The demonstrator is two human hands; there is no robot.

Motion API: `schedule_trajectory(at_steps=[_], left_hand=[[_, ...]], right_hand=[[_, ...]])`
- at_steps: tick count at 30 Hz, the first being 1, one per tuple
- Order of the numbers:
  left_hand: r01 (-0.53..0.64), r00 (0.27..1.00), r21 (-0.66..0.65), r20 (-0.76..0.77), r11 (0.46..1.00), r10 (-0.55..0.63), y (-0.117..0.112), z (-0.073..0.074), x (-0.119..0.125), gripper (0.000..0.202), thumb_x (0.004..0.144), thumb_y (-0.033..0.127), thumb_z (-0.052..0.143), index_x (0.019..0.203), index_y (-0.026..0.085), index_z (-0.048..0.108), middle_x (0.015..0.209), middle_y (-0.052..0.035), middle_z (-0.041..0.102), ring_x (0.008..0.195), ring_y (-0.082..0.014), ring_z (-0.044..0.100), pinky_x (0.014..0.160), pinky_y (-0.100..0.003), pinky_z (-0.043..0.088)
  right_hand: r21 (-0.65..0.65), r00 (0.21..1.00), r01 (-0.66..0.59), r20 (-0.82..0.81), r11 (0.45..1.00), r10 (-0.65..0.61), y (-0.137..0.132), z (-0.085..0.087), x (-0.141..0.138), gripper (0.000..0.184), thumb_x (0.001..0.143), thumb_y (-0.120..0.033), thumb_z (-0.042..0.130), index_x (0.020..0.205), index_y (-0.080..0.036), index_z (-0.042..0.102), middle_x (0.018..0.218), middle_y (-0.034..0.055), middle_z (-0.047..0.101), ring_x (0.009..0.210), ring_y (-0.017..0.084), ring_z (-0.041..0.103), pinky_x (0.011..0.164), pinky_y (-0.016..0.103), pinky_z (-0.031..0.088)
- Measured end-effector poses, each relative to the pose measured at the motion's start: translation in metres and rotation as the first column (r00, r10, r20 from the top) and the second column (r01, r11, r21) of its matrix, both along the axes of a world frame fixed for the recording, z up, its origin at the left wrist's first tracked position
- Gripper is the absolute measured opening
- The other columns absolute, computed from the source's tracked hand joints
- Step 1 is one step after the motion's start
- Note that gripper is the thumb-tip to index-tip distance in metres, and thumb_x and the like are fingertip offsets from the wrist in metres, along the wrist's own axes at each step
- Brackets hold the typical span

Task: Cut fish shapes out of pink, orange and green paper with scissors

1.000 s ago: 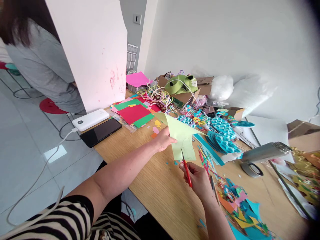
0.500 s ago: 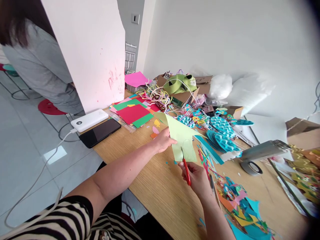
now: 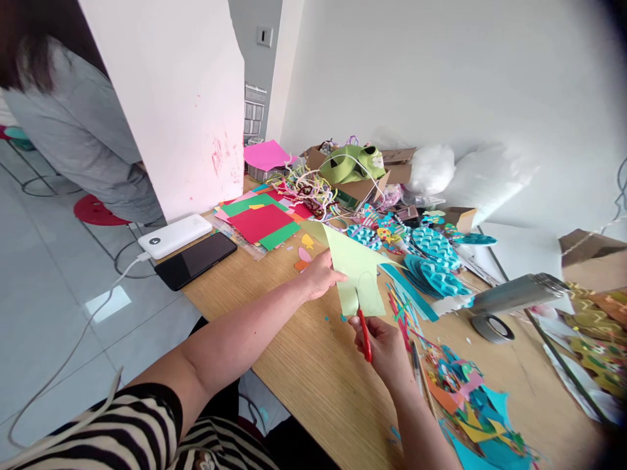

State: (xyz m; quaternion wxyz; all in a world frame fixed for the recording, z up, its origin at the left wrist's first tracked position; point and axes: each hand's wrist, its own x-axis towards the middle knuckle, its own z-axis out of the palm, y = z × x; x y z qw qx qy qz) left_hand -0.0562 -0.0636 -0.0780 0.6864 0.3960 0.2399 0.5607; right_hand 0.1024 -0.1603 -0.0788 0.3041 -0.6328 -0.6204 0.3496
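A pale green sheet of paper (image 3: 350,261) with a drawn pencil outline is held above the wooden table by my left hand (image 3: 321,277), pinched at its left edge. My right hand (image 3: 385,343) grips red-handled scissors (image 3: 364,334). Their blades sit in the lower part of the sheet, left of the outline. Part of the blades is hidden by the paper. Small yellow, pink and orange paper cutouts (image 3: 304,255) lie on the table just beyond my left hand.
Stacked coloured paper (image 3: 262,225), a black phone (image 3: 196,261) and a white power bank (image 3: 175,236) lie left. Blue wavy paper pieces (image 3: 434,251), a steel bottle (image 3: 519,294) and paper scraps (image 3: 477,398) spread right. A person in grey (image 3: 93,124) is beyond the white partition.
Almost nothing differs. The scissors have shifted very slightly at the paper, and both hands keep their places.
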Motion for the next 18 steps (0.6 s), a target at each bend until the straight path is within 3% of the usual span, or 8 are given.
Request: schedule_trajectory(at_steps=[5, 11, 18], left_hand=[[0.006, 1.0, -0.027, -0.018, 1.0, -0.006, -0.001, 0.001, 0.0, 0.038, 0.051, 0.002, 0.065, 0.085, 0.016, 0.056, 0.074, 0.0031, 0.062, 0.071, -0.0125, 0.057, 0.067, -0.023, 0.042], [0.011, 1.0, -0.086, 0.002, 0.996, -0.011, -0.002, 0.002, 0.0, 0.04, 0.051, 0.0, 0.068, 0.086, 0.017, 0.058, 0.081, 0.0012, 0.065, 0.08, -0.0147, 0.061, 0.075, -0.027, 0.046], [0.083, 0.983, -0.088, 0.171, 0.993, -0.067, -0.002, 0.011, -0.005, 0.042, 0.054, 0.014, 0.081, 0.091, 0.016, 0.061, 0.09, -0.0038, 0.07, 0.086, -0.0178, 0.065, 0.079, -0.03, 0.048]], right_hand=[[0.009, 1.0, 0.011, -0.009, 1.0, -0.011, 0.001, -0.005, 0.003, 0.057, 0.069, -0.072, 0.062, 0.059, -0.016, 0.057, 0.049, 0.0033, 0.056, 0.042, 0.014, 0.048, 0.038, 0.023, 0.034], [0.049, 0.999, 0.035, -0.006, 0.998, -0.035, 0.0, -0.003, -0.001, 0.058, 0.068, -0.073, 0.062, 0.056, -0.016, 0.057, 0.046, 0.003, 0.054, 0.04, 0.014, 0.047, 0.037, 0.024, 0.031], [0.11, 0.998, 0.043, 0.029, 0.993, -0.047, -0.002, 0.002, -0.002, 0.056, 0.068, -0.071, 0.063, 0.056, -0.016, 0.058, 0.044, 0.0012, 0.051, 0.039, 0.013, 0.043, 0.037, 0.024, 0.028]])
